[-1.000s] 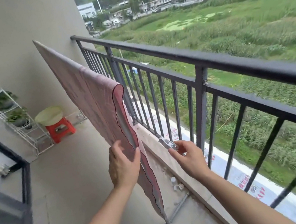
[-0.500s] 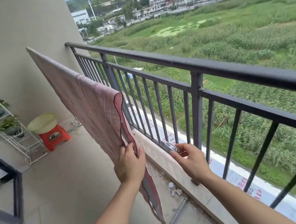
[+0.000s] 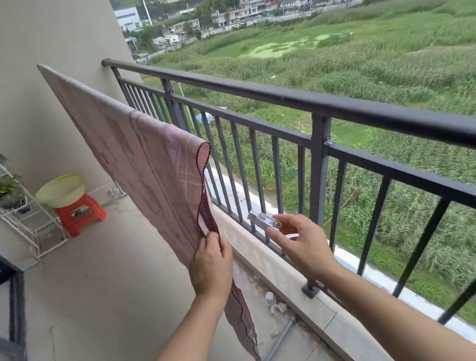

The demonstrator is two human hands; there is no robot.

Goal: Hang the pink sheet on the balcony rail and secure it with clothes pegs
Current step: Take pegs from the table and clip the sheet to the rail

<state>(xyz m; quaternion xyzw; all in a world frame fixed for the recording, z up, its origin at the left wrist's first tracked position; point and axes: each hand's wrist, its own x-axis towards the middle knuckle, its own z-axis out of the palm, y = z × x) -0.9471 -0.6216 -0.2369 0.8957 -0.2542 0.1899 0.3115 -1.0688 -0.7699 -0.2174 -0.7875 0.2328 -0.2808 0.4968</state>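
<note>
One pink sheet [image 3: 140,164] hangs over a drying bar inside the balcony rail [image 3: 343,107], not on it. My left hand [image 3: 211,265] pinches its dark-trimmed near edge, probably to keep it taut. My right hand [image 3: 301,240] holds one pale clothes peg [image 3: 263,219] between fingertips near the balusters, ready for clipping.

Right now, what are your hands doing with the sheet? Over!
Left hand pinching pink sheet edge. Right hand holding clothes peg, not clipped yet. Sheet draped on a bar, nothing in the way.
</note>
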